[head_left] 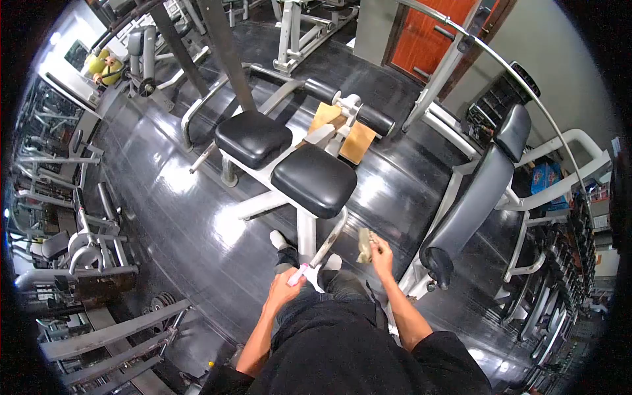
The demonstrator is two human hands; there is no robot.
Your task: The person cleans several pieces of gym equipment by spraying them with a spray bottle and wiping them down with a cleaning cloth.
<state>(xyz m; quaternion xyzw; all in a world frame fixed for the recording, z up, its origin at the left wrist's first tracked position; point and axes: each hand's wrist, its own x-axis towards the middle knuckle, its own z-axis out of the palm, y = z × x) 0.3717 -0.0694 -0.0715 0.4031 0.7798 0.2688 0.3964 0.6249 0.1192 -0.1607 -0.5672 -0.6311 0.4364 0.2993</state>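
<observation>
In the head view, the left hand (pixel 284 288) is closed around a slim pink-and-white object (pixel 298 274), one end of which pokes out past the fingers; it is too small to tell exactly what it is. The object is low over the person's legs, in front of a white machine frame (pixel 306 230). The right hand (pixel 381 255) grips a folded tan cloth (pixel 363 245) between thumb and fingers, holding it in the air to the right of the frame, apart from the nearer seat pad (pixel 315 179).

That black pad sits next to a farther seat pad (pixel 253 137) on the same machine. Beyond them are two black foam rollers (pixel 376 121), one on each side of a white bracket, with a tan board (pixel 359 141) beneath. The person's feet, in white footwear (pixel 278 239), are on either side of the frame's base on the glossy black floor (pixel 178 217).

To the right is a bench with a long black backrest (pixel 471 204); a blue bag (pixel 545 178) lies behind it. A red-brown door (pixel 421 41) is at the top.
</observation>
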